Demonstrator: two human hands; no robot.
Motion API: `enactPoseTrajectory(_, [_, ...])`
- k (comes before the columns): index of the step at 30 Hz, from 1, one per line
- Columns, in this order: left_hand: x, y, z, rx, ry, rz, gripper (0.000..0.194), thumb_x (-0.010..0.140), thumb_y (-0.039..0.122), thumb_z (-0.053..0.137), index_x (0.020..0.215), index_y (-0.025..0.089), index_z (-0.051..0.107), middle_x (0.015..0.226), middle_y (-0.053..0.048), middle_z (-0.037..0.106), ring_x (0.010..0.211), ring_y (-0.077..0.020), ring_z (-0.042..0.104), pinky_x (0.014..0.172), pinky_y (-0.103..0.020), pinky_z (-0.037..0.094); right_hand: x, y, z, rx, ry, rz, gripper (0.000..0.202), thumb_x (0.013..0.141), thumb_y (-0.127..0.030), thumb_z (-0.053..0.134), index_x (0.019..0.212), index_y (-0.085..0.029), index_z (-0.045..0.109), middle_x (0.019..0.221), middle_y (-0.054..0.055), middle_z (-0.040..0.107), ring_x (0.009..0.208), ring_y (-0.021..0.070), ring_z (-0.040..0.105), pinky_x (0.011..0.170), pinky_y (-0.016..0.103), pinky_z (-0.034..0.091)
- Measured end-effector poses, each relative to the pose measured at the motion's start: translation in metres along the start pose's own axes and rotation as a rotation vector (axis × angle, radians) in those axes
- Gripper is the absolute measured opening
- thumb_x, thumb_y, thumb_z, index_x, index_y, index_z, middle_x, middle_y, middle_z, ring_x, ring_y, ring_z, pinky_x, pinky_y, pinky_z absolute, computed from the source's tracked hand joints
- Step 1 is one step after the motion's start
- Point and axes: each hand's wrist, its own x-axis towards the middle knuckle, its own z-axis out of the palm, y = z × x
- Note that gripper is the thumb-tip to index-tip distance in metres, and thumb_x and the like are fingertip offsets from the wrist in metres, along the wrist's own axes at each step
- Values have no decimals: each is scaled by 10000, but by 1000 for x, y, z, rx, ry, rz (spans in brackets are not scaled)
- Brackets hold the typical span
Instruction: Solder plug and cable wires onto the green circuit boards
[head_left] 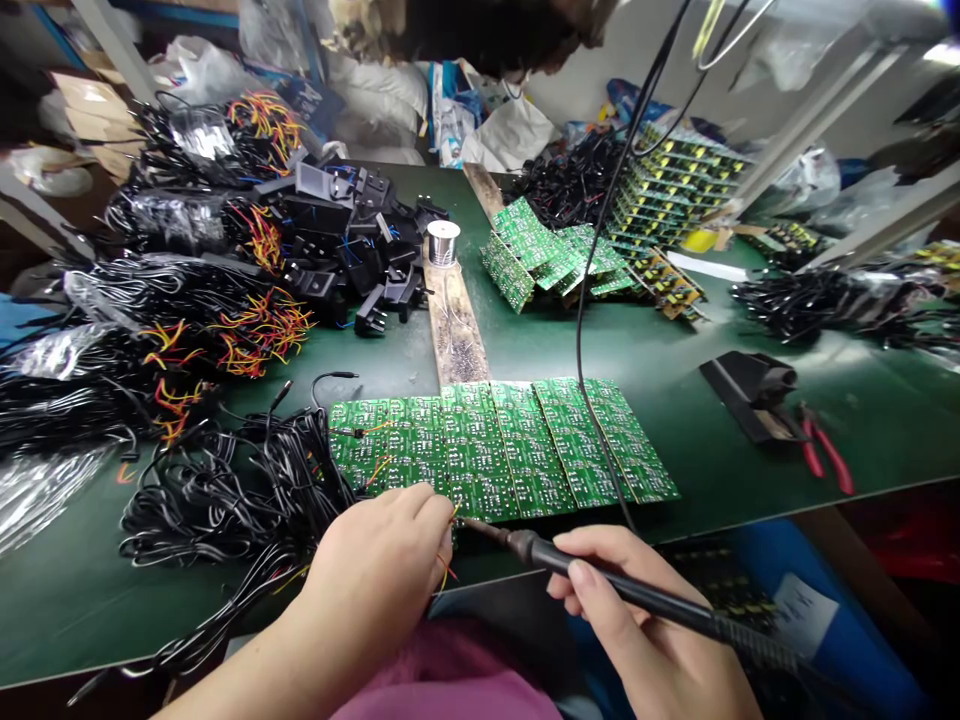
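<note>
My right hand (645, 610) grips a soldering iron (622, 585) by its black handle. The iron's tip points left, close to the fingers of my left hand (386, 550) at the near edge of the green circuit boards (476, 450). Those left fingers are closed in a pinch, with thin red and yellow wires (448, 568) poking out beside them; the pinch itself is mostly hidden. The boards lie side by side in a row, and a few wire ends rest on the left ones. Against their left end lies a heap of black cables (232, 490).
A solder spool (443, 245) stands on a scorched wooden strip (456, 330). Black plug adapters (352, 240) and cable bundles pile up at left; more boards (555, 255) are stacked behind. Red-handled pliers (825, 450) lie right. A dark cord hangs across the boards. Another person leans opposite.
</note>
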Motion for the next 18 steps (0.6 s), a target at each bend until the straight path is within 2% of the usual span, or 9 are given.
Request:
enactPoseTrajectory(3, [1, 1, -2, -3, 7, -9, 218, 1040, 204, 492, 899, 229, 656, 862, -29, 693, 784, -240, 671, 676, -369, 481, 1, 1, -3, -19, -20, -18, 218, 1099, -391, 565, 1113, -255, 734, 896, 27, 777, 767, 179, 790, 694, 225, 654])
enactPoseTrajectory(7, [3, 2, -5, -9, -4, -9, 197, 1021, 194, 522, 880, 226, 657, 845, -24, 693, 774, -221, 664, 663, -344, 467, 4, -2, -10, -141, -95, -149, 163, 1093, -339, 573, 1158, -307, 719, 958, -4, 788, 810, 165, 796, 719, 209, 651])
enactPoseTrajectory(11, [4, 2, -6, -6, -35, -10, 193, 1026, 193, 516, 904, 227, 662, 869, -27, 701, 798, -245, 685, 662, -365, 487, 7, -12, -12, -253, -93, -248, 147, 1085, -326, 573, 1130, -344, 712, 966, -39, 794, 842, 146, 789, 738, 183, 635])
enactPoseTrajectory(14, [4, 2, -6, -10, -52, -10, 194, 1027, 189, 512, 906, 226, 659, 875, -30, 701, 810, -258, 694, 669, -377, 502, 6, -13, -14, -293, -47, -277, 149, 1080, -345, 579, 1141, -341, 715, 989, -33, 802, 861, 157, 794, 766, 195, 646])
enactPoseTrajectory(18, [4, 2, -5, -5, -48, 0, 206, 1030, 179, 499, 903, 226, 654, 867, -30, 697, 805, -262, 697, 670, -384, 510, 2, -8, -17, -286, 78, -216, 170, 1083, -334, 590, 1196, -334, 716, 1010, -21, 807, 856, 165, 801, 778, 199, 651])
